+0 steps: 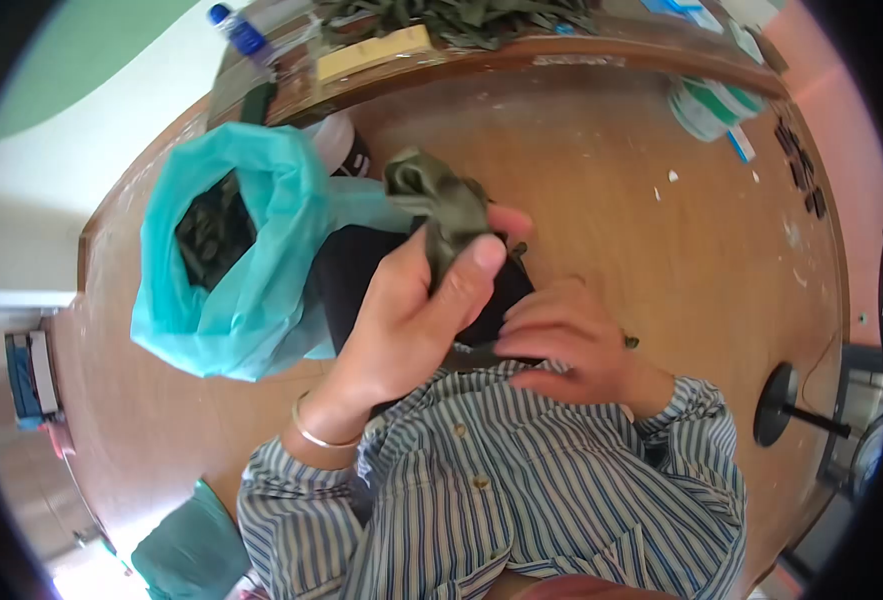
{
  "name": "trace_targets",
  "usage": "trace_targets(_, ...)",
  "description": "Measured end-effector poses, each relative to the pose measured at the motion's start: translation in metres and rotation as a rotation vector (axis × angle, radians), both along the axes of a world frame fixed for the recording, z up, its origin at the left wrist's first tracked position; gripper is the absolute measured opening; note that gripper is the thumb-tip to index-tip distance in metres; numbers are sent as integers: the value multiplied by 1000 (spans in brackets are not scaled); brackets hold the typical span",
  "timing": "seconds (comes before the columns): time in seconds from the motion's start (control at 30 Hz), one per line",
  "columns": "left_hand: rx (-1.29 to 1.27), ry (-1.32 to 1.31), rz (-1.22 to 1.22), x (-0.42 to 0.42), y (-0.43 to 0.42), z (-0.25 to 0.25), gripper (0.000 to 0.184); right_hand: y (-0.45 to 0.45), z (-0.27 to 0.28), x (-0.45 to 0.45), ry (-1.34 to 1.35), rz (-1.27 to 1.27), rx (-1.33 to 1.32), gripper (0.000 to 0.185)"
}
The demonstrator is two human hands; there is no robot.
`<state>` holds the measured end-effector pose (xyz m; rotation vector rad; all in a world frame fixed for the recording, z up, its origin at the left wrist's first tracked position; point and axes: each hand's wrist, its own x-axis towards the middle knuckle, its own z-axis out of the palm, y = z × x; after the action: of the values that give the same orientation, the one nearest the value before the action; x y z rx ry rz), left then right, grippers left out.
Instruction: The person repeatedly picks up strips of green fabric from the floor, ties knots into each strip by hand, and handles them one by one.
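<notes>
My left hand (421, 300) is closed round a bunched olive-green cloth (436, 200), its thumb pressed on the front and the cloth rising above the fingers. My right hand (571, 345) lies lower and to the right, over my lap, with slightly bent, blurred fingers; nothing can be made out in it. Dark fabric (351, 270) covers my lap behind both hands. To the left of my left hand stands an open turquoise bag (281, 230) with dark green material (211, 235) inside.
Ahead is a wooden table (521, 52) with a heap of olive strips (461, 18), a yellow block (373, 55) and a blue bottle (241, 35). A white-and-green tub (706, 108) stands beneath its right side. A round black base (776, 405) is at right.
</notes>
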<state>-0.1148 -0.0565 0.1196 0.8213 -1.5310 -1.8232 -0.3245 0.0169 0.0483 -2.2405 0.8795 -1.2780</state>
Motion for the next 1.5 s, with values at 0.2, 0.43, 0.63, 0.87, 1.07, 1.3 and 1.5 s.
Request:
trace_targets(0.2,-688,-788,-55,59,68,35,37,-17,83,28,-256,-82,38,33)
trace_targets(0.43,-803,-811,65,82,102,32,34,-17,61,45,4,299,218,28)
trace_targets(0.63,-299,-382,-34,81,90,3,29,-3,30,52,-460,306,460,25)
trace_targets(0.87,-494,-273,299,62,74,-38,31,-1,33,54,-681,142,658,27)
trace_targets(1.07,-884,-492,415,60,80,-50,29,4,41,54,-499,112,863,30)
trace_targets(1.3,-416,-199,247,58,86,-32,18,6,39,51,-447,193,820,25)
trace_targets(1.5,-169,-295,7,77,83,-23,14,9,42,47,-379,110,668,29)
